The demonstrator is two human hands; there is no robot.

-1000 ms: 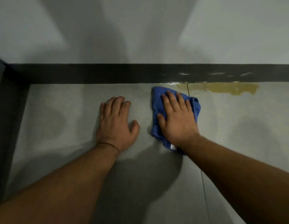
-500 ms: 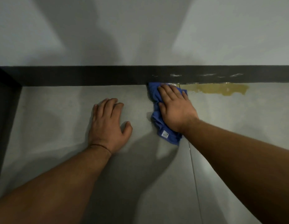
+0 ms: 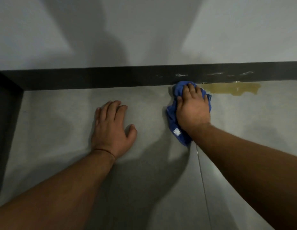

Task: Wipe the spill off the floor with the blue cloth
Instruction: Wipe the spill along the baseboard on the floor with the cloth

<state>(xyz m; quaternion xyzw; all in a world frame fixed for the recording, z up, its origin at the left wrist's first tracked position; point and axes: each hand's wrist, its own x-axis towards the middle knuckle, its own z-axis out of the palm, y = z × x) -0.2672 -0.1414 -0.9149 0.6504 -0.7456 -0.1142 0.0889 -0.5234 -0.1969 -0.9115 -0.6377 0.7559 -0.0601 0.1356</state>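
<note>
A bunched blue cloth [image 3: 173, 123] lies on the grey floor against the dark baseboard, with a small white label near its lower end. My right hand [image 3: 192, 108] presses down on the cloth, fingers curled into its top by the wall. A yellowish-brown spill [image 3: 230, 88] stretches along the foot of the baseboard, starting just right of the cloth. My left hand [image 3: 111, 128] rests flat on the floor to the left, fingers apart, holding nothing.
A dark baseboard [image 3: 94, 78] runs along the grey wall, with whitish streaks [image 3: 215, 74] above the spill. A dark vertical surface [image 3: 5, 113] closes off the left side. A thin tile joint [image 3: 202, 180] runs down the floor below the cloth.
My right hand has pushed the cloth up to the baseboard and bunched it, fingers now curled. The spill's left end by the joint is wiped away. My left hand stays planted.
</note>
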